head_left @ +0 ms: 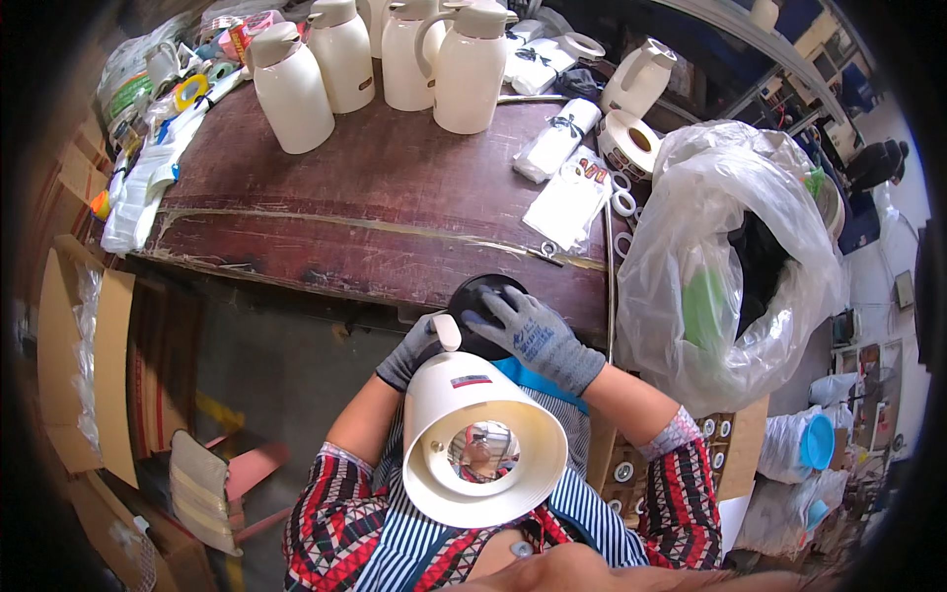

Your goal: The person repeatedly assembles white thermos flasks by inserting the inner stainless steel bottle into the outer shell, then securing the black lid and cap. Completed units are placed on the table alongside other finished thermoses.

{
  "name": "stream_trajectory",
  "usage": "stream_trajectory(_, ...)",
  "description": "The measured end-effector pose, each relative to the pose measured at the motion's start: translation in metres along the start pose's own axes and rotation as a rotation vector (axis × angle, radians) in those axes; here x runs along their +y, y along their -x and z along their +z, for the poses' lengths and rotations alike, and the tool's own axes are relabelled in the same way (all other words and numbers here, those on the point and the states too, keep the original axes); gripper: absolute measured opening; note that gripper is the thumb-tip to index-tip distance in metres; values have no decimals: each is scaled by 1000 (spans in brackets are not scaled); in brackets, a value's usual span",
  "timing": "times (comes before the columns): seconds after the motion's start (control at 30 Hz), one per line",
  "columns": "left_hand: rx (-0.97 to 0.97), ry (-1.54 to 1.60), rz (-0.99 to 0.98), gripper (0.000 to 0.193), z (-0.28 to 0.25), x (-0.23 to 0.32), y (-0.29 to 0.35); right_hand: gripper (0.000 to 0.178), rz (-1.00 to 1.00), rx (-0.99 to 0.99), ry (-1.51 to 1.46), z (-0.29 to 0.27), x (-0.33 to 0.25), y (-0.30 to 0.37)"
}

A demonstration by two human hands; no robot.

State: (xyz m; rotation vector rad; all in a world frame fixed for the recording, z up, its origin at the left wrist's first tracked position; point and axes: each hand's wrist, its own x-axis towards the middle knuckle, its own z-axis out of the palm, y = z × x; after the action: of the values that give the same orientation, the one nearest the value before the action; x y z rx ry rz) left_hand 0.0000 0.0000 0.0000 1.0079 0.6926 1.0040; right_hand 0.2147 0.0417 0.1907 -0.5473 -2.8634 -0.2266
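A cream vacuum jug (424, 414) lies tilted in front of my chest, its wide open end toward me. Inside that end shows a shiny, mirror-like round liner (483, 452). My left hand (409, 357), in a grey glove, is closed around the jug's far end, beside a pale curved handle piece (447, 333); some of its fingers are hidden. Just beyond the jug is a black round part (498, 284). Across it lies my right hand (538, 335), gloved in grey, with fingers stretched out and apart.
Several cream jugs (291, 99) stand at the back of the worn brown table (326, 187). White packets (557, 138), a label roll (628, 140) and scissors (621, 194) lie on its right. A plastic-lined bin (681, 296) stands close right; cardboard boxes (118, 365) and a stool (202, 483) are left.
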Motion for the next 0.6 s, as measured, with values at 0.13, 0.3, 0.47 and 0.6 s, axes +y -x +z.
stream_trajectory(0.13,71,193,-90,28,34,59,4,68,647,-395,-197,-1,-19,-19)
stream_trajectory(0.3,11,-125,46,37,13,35,7,77,318,-97,-21,-18,-16,-17)
stream_trajectory(0.47,89,282,-140,34,18,30,-6,68,133,-220,-74,-4,7,9)
stream_trajectory(0.6,94,37,-49,30,29,60,-2,73,522,-199,-270,4,-8,3)
